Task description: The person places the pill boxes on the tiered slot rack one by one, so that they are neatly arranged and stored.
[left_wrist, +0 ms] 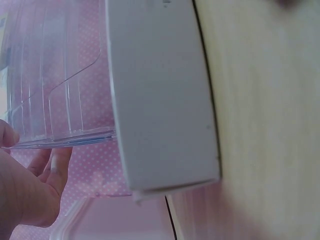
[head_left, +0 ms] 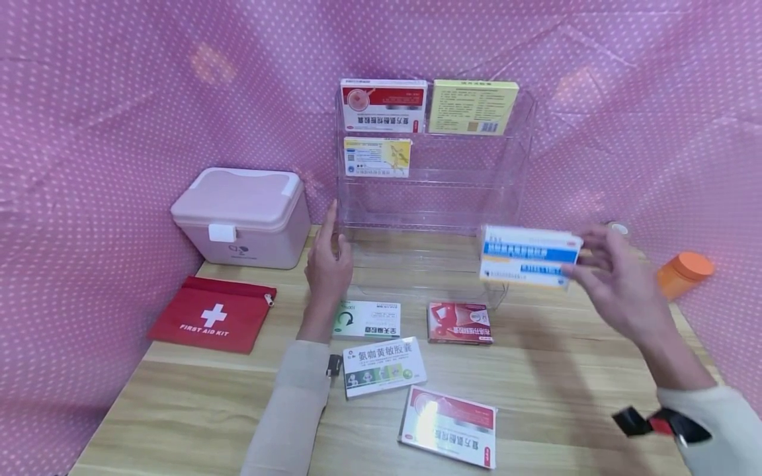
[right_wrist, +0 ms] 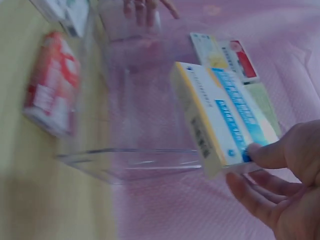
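Observation:
In the head view my right hand pinches a white, blue and orange medicine box between thumb and fingers. The box hangs in front of the right side of a clear tiered display rack, slightly blurred. My left hand is at the rack's left side; the left wrist view shows fingers outside the side wall and a digit across its edge. On the upper tiers stand a red-and-white box, a pale yellow box and, lower, a yellow-and-white box.
Before the rack lie a green-and-white box, a red box, a white capsule box and another red-and-white box. A pink lidded case and red first aid pouch sit left, an orange-capped bottle right.

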Tool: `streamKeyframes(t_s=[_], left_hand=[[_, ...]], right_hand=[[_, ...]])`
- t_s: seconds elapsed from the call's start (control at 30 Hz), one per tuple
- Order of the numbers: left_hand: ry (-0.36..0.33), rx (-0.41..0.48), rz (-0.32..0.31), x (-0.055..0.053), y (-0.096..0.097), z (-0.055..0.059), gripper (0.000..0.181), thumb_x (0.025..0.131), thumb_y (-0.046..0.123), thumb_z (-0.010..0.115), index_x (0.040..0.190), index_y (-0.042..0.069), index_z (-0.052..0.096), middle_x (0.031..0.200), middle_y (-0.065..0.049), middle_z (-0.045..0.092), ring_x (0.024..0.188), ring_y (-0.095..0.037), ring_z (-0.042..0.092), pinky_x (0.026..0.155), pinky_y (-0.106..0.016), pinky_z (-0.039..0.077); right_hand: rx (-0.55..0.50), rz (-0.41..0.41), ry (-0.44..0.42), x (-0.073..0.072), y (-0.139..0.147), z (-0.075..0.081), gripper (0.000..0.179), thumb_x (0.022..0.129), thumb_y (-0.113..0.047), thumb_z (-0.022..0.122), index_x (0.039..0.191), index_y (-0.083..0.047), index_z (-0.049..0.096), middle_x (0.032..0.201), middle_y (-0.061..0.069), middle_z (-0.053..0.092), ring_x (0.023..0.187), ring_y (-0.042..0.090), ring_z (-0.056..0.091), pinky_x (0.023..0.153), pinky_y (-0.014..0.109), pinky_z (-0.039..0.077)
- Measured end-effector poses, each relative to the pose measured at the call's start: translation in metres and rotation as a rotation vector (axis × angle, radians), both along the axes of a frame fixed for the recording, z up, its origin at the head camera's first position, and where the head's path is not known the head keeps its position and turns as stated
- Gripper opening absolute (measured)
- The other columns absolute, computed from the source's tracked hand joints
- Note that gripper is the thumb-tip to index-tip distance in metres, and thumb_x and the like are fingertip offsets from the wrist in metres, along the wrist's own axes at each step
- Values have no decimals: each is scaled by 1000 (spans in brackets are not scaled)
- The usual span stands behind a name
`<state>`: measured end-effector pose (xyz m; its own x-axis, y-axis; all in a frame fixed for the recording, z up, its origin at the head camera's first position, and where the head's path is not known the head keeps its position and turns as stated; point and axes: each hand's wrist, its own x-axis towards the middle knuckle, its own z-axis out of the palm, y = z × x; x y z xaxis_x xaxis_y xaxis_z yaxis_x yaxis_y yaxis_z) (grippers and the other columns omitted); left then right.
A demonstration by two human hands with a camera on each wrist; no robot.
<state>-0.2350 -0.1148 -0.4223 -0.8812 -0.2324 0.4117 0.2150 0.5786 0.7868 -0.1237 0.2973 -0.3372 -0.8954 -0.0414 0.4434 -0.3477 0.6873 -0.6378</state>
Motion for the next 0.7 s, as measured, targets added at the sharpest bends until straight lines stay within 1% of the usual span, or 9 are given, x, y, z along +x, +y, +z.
streamKeyframes(t_s=[0.07,0.13,0.23,0.3,0.37,0.4,0.53,0.6,0.7], left_hand=[[-3,-2,4,0,0,0,67,108,22,49,169,43,29,171,1,47,150,-34,55,96,-58,59],[-5,2,7,0,0,0,68,108,21,50,169,44,29,170,0,48,149,-35,56,97,-58,59],[-1,8,10,0,1,1,70,108,18,51,169,44,30,169,-1,50,147,-36,58,96,-59,59],[2,14,10,0,1,1,70,107,17,52,169,44,30,168,-1,50,145,-37,59,95,-60,59],[1,15,9,0,1,2,71,107,17,52,169,45,30,168,-1,51,144,-38,59,95,-60,58],[-1,17,5,0,1,2,70,107,18,51,169,44,31,168,-2,51,144,-38,59,95,-61,58],[-10,19,2,0,2,2,69,107,18,51,169,41,32,166,-3,53,141,-39,61,95,-61,58],[-12,21,6,0,2,1,69,107,18,52,169,42,32,165,-4,54,139,-39,62,94,-61,58],[-17,19,14,0,1,0,70,107,19,52,168,46,30,164,-4,55,139,-39,62,95,-61,57]], right_hand=[[11,-30,44,-20,-6,18,55,92,11,75,142,6,54,124,35,68,96,-27,55,79,-3,49],[23,-56,70,-39,-13,37,55,93,9,74,144,4,53,126,31,69,99,-21,58,84,-2,49],[25,-69,78,-66,-26,66,55,97,4,72,147,-1,51,135,27,68,114,7,70,97,10,56],[35,-65,91,-83,-34,82,54,99,2,70,148,-3,50,140,25,67,124,28,71,104,22,59],[43,-61,119,-99,-42,96,52,99,2,69,147,-3,52,143,24,67,128,42,70,106,33,60],[50,-63,139,-106,-46,102,50,99,2,69,147,-3,52,144,23,67,128,44,70,106,35,60],[96,-94,199,-131,-62,118,48,99,3,67,145,-4,54,145,18,68,127,40,72,107,39,61],[121,-98,211,-141,-69,122,48,100,4,66,146,-3,54,146,18,68,127,38,72,108,43,60],[153,-90,200,-155,-77,123,48,100,5,64,147,-3,52,147,19,67,129,38,71,109,49,59]])
